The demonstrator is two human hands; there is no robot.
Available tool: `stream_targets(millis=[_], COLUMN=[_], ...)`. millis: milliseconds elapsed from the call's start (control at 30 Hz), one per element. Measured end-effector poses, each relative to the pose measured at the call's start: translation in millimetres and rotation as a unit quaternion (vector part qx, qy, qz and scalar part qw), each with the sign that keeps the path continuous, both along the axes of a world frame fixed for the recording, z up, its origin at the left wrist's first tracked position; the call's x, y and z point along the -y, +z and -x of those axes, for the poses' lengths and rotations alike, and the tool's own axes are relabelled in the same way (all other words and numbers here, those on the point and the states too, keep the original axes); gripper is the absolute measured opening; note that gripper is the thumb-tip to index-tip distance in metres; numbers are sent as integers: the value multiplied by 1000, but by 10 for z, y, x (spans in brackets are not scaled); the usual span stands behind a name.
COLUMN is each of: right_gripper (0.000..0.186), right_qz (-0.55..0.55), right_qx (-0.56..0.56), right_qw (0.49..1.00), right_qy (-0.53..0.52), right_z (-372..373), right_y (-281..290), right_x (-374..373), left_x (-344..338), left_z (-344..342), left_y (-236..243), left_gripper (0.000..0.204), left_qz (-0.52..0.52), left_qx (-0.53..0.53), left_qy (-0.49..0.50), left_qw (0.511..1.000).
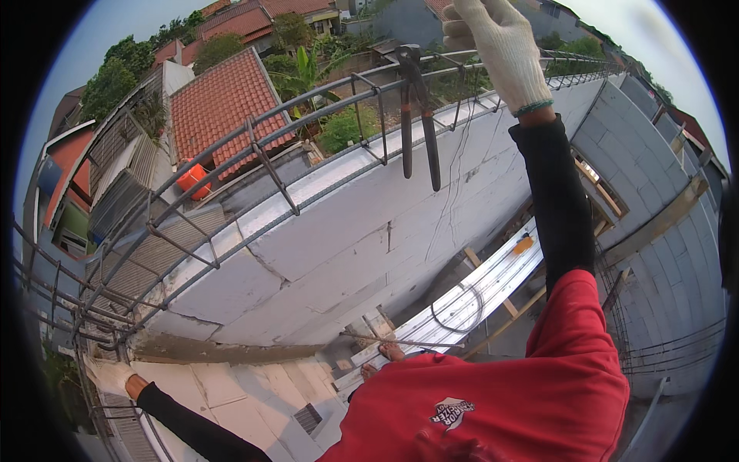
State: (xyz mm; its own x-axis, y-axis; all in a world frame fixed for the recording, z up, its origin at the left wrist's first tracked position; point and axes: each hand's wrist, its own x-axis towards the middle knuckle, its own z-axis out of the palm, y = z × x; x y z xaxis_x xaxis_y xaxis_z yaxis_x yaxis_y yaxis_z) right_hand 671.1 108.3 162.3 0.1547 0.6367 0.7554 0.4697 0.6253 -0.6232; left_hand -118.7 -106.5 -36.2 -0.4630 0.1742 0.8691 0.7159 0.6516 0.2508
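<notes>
My left hand (110, 376), in a white knit glove, is closed at the upright rebar of the corner cage (81, 316). Its fingertips are partly hidden by the bars. Up at the top edge is my right hand (496, 50), gloved too and raised above the wall. Its visible fingers are curled, and the picture's edge cuts off the rest, so whatever they hold is out of sight. Below and left of it, orange-and-black handled end-cutting nippers (416, 115) hang by their head from the long rebar beam cage (358, 96). Thin tie wires (454, 181) dangle beside them.
The cage runs along a white block wall (331, 246). My bare feet (391, 351) are by a shiny ribbed metal sheet (454, 316) bearing a wire loop and an orange item. Another block wall (662, 254) stands right. Tiled roofs (223, 112) lie beyond the wall.
</notes>
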Motion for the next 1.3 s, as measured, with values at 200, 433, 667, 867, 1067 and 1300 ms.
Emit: stream_targets(millis=[200, 433, 667, 867, 1067, 1300], right_gripper=[45, 52, 41, 35, 30, 24], right_qz=[78, 178, 70, 75, 52, -40], right_qx=[-137, 98, 36, 53, 59, 35], right_qw=[985, 963, 995, 995, 996, 994], right_qy=[-77, -177, -66, -43, -43, -100], right_z=[-1012, -746, -862, -757, -738, -1100], right_y=[-784, -1125, -762, -575, -381, -92], right_x=[-23, -194, -296, -460, -497, -56], left_x=[-84, 92, -266, -237, -234, -272], left_z=[144, 404, -806, -584, -656, -3048], left_y=[-39, 1, 411, 324, 498, 43], left_gripper=[35, 36, 65, 76, 81, 58], left_qz=[-128, -15, -163, -143, -89, -180], left_qx=[67, -35, 125, 97, 176, 252], left_qy=[-102, 61, 68, 50, 56, -391], left_qw=[984, 997, 976, 984, 979, 867])
